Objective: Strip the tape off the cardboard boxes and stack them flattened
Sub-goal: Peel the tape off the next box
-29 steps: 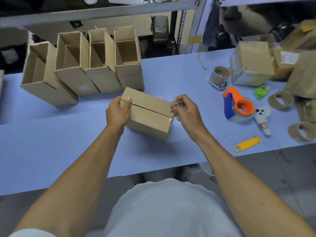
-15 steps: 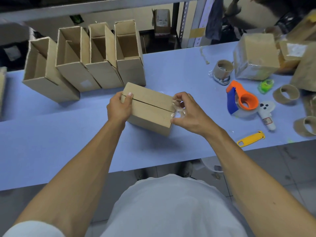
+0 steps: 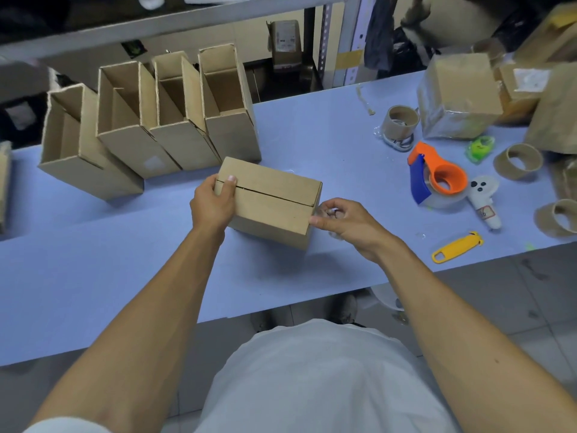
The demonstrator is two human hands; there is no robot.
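On the blue table [image 3: 93,260], a closed cardboard box [image 3: 268,201] lying near its front edge, left hand [image 3: 212,204] gripping the box's left end, right hand [image 3: 343,220] pinching crumpled clear tape [image 3: 334,212] at its right end, four opened boxes [image 3: 150,120] standing behind.

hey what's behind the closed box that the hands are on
Behind the closed box stand four open cardboard boxes in a row on the blue table, the rightmost almost touching it. Its own inside is hidden, as the flaps are shut.
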